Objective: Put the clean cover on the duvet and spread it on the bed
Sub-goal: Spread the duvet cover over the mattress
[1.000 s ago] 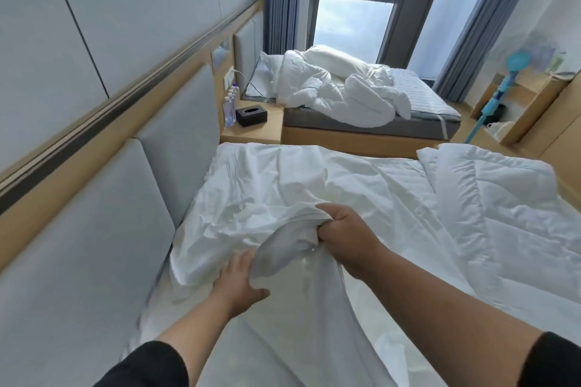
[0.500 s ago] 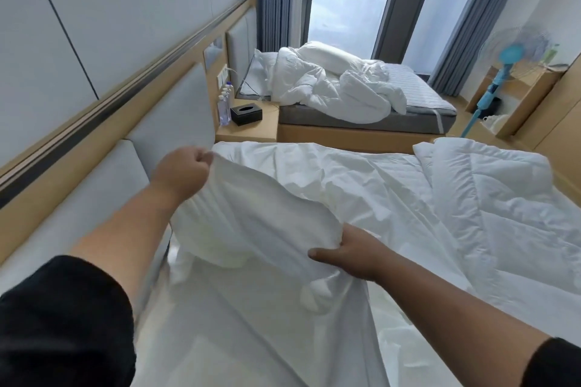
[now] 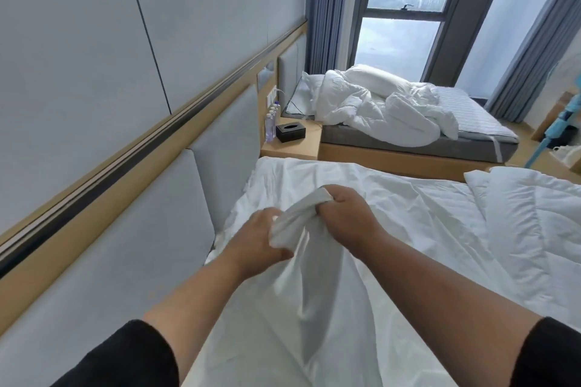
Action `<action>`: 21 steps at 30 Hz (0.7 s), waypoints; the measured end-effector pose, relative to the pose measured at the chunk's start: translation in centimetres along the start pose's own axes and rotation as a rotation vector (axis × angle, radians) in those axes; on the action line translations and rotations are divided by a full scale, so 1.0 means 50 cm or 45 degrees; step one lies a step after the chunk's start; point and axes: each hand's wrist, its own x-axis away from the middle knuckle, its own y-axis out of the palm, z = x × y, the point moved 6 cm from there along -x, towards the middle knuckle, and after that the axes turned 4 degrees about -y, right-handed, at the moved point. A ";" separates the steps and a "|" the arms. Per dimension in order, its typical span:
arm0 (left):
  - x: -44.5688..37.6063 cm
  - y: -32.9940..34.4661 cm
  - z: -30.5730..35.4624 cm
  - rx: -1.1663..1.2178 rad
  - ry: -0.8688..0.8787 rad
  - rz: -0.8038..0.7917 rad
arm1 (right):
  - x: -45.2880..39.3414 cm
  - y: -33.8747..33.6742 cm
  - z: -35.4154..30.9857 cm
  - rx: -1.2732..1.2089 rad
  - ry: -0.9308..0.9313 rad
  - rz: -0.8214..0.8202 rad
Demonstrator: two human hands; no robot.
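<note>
The job looks to be in its early part. The clean cover (image 3: 314, 308) lies loose and rumpled over the near bed (image 3: 393, 198), up by the padded headboard (image 3: 201, 185), and both hands have a bunched fold of it lifted off the mattress. The left hand (image 3: 256, 240) has its grip curled round the lower end of the bunch, and the right hand (image 3: 344, 214) pinches the upper end in a closed fist, the two nearly touching. The duvet (image 3: 531, 214) is a quilted heap on the right side of the same bed, beside the cover and, as far as I can see, not inside it. So the person seems to be hunting for a corner or the opening. What remains is most of it: getting the duvet in, shaking it to the corners, closing the cover and spreading it flat.
</note>
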 end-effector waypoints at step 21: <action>0.133 -0.431 -0.137 -0.817 -0.564 -0.335 | -0.028 0.115 0.097 0.614 -0.073 -0.287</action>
